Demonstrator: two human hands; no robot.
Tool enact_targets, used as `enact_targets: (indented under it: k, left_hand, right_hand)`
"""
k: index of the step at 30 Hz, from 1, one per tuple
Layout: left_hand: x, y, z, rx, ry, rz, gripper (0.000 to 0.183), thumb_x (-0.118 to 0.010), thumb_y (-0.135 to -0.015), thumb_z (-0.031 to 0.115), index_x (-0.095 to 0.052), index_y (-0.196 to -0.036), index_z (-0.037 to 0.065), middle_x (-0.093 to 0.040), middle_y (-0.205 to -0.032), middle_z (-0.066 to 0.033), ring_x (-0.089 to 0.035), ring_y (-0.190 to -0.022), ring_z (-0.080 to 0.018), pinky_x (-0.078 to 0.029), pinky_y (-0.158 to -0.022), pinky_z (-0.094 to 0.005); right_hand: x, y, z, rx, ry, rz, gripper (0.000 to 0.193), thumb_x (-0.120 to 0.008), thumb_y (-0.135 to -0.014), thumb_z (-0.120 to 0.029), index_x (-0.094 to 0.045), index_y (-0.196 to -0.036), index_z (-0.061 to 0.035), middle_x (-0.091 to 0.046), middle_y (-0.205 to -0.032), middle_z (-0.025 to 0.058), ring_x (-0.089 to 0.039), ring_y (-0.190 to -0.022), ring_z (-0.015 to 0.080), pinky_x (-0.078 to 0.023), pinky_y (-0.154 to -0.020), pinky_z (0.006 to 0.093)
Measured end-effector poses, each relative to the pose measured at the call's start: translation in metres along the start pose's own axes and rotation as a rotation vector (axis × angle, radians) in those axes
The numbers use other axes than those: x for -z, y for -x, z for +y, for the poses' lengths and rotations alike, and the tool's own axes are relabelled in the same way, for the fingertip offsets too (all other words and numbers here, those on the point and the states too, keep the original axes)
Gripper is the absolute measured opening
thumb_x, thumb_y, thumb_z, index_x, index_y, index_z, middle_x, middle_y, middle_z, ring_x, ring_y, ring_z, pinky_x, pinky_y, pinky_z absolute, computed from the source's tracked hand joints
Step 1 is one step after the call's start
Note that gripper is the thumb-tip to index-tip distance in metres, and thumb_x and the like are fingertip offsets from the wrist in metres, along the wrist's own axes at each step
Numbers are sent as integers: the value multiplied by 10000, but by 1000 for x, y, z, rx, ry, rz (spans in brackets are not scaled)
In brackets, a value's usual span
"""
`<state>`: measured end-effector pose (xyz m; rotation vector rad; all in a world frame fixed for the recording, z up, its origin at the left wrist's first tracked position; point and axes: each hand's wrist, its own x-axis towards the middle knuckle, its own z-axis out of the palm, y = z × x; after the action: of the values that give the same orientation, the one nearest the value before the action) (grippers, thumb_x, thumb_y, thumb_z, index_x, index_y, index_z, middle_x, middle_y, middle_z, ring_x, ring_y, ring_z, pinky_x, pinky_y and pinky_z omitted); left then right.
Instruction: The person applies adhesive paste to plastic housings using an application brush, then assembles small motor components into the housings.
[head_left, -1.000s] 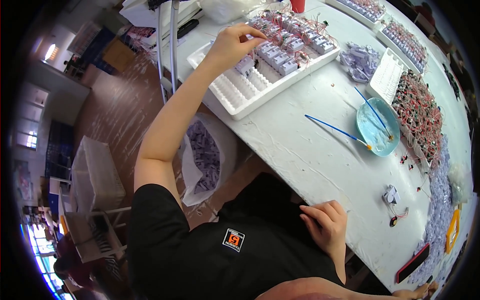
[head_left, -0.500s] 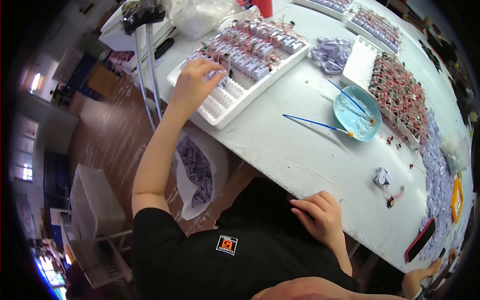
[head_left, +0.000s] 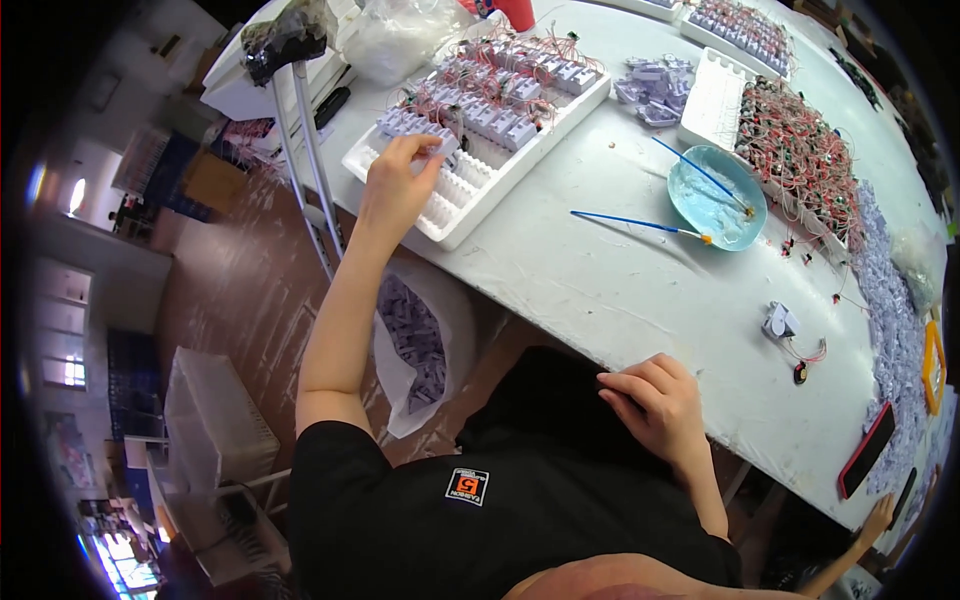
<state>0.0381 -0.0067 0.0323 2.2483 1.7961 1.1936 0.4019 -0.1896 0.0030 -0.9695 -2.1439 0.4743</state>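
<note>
My left hand [head_left: 400, 185] is over the near left part of a white foam tray [head_left: 470, 225]. Its thumb and fingers are closed on a small lavender plastic block [head_left: 440, 146], partly hidden by the fingers. Rows of similar lavender blocks [head_left: 495, 122] with red and white wires fill the tray's far part; ribbed slots show bare nearest me. My right hand [head_left: 660, 405] rests by the table edge, fingers loosely bent, thumb a little apart, with nothing seen in it. Right of it lies a lone lavender unit [head_left: 780, 321], wired to a small round dark part [head_left: 800, 373].
A blue bowl [head_left: 745, 235] holds pale paste and a brush; another brush [head_left: 640, 222] lies beside it. Farther right are heaped wired parts [head_left: 795, 150], a phone [head_left: 868, 450] and another person's hand [head_left: 880, 515]. A metal stand [head_left: 308, 150] rises left; a bag of lavender pieces [head_left: 455, 320] stands below.
My left hand has come slightly back toward me over the tray, and the lavender block now shows clearly at its fingertips. My right hand keeps its pose. The whole view has shifted slightly.
</note>
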Motion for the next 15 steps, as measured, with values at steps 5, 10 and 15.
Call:
enact_targets:
  k: [5,10,15]
  left_hand:
    - [6,-6,-1,70,145,15,198,-711,-881,69,-724,-1069,7,-690,-1029,-165,-709,-919,-279,-565,-805,-370]
    - [8,-5,-3,-46,15,-53,187,-710,-880,80,-742,-1060,39,-692,-1006,-136,-701,-899,-284,-553,-789,-363]
    - [8,0,0,-59,-126,-88,160,-716,-883,62,-739,-1033,12,-703,-1003,-126,-710,-894,-259,-550,-792,-321]
  right_hand:
    - [-1,0,0,5,6,14,201,-827,-762,-93,-730,-936,-113,-653,-783,0,-587,-695,199,-478,-613,338]
    - [-1,-1,0,10,-4,10,205,-829,-754,-87,-729,-931,-110,-653,-784,2,-585,-696,201,-476,-611,340]
    - [0,-2,-1,3,-4,8,210,-831,-751,-90,-729,-933,-110,-652,-783,3,-583,-697,205,-474,-613,341]
